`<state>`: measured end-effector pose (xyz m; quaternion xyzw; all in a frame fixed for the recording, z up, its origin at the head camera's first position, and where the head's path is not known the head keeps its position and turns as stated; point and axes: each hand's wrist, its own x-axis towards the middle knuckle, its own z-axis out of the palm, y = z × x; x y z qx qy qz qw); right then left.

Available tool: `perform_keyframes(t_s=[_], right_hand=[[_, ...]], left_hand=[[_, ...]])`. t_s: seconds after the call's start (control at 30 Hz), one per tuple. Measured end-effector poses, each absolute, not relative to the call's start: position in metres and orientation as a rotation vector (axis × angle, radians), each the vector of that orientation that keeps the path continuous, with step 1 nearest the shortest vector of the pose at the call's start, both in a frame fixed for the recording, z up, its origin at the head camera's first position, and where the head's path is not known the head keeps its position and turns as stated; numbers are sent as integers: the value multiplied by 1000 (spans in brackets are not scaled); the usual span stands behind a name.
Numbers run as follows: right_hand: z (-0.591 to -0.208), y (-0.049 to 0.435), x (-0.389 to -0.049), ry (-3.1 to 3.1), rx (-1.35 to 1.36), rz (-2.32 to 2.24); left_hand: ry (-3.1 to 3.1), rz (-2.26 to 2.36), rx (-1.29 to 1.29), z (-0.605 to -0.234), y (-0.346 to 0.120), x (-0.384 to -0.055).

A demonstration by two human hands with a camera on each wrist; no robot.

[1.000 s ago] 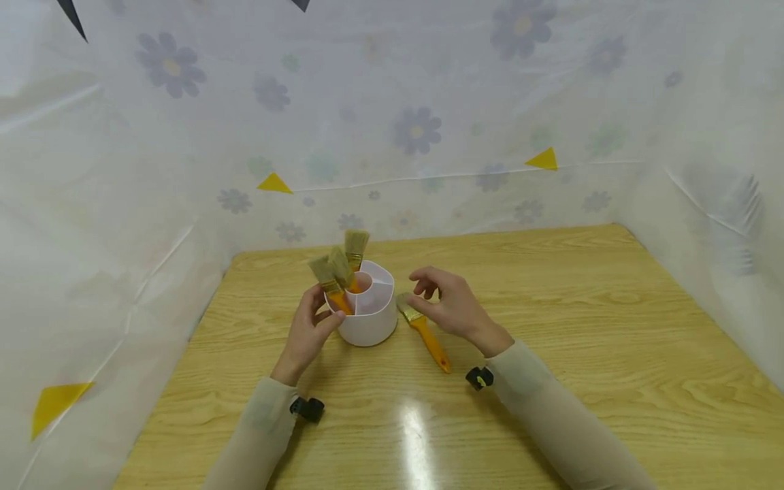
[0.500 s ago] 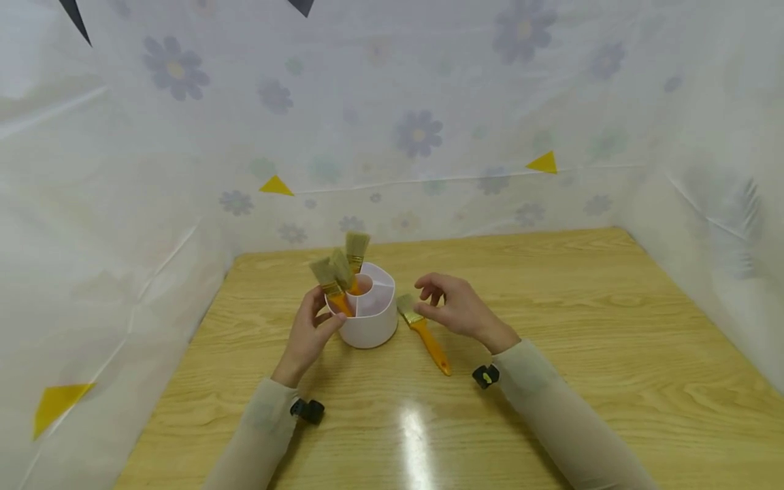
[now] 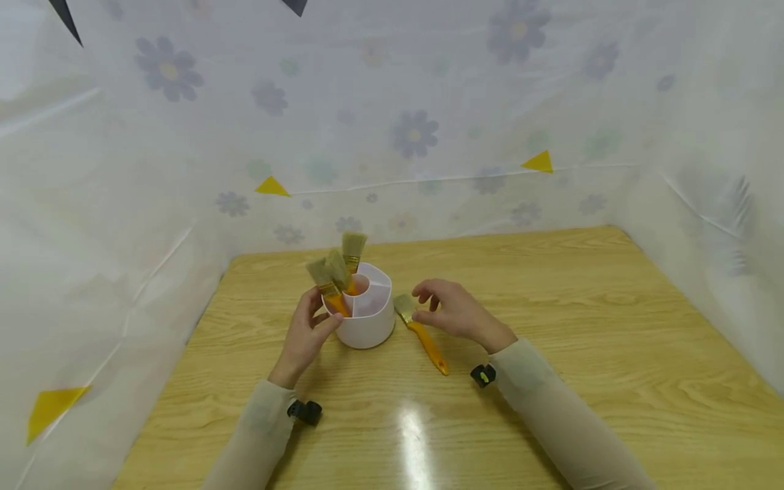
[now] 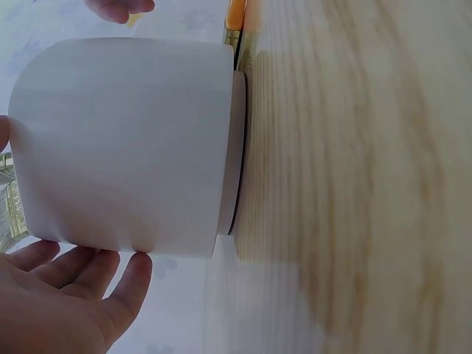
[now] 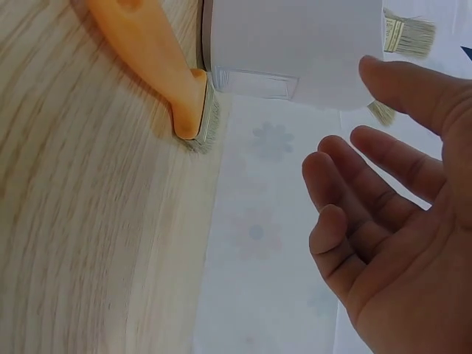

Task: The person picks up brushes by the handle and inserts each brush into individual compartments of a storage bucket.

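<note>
A white round organizer [image 3: 367, 332] with several compartments stands on the table. Several paintbrushes [image 3: 352, 248] with orange handles poke out of it, bristles up. My left hand [image 3: 301, 337] holds the organizer by its left side; in the left wrist view the fingertips [image 4: 136, 265] press its wall and the thumb touches near the rim. Another paintbrush [image 3: 429, 347] lies flat on the table just right of the organizer, its bristles toward the far side. Above its bristle end hovers my right hand [image 3: 459, 314], fingers loosely bent, holding nothing; the right wrist view shows a gap to the brush.
The wooden table [image 3: 551, 292] reaches out on both sides. Pale flowered sheeting [image 3: 416, 82] rises behind it and along its sides. Small dark cameras [image 3: 305, 412] sit at both wrists.
My right hand has drawn back slightly toward me and away from the organizer. The left hand, the organizer and the brushes stay in place, with a small shift of the view.
</note>
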<state>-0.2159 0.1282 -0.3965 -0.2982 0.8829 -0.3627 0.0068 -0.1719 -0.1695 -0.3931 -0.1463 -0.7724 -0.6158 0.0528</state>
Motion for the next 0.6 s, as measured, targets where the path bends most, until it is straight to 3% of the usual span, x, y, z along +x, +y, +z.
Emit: perform_keyframes(t_s=[0.6], right_hand=[[-402, 121, -211, 2764, -791, -762]], left_hand=[[-2351, -1864, -450, -391, -169, -171]])
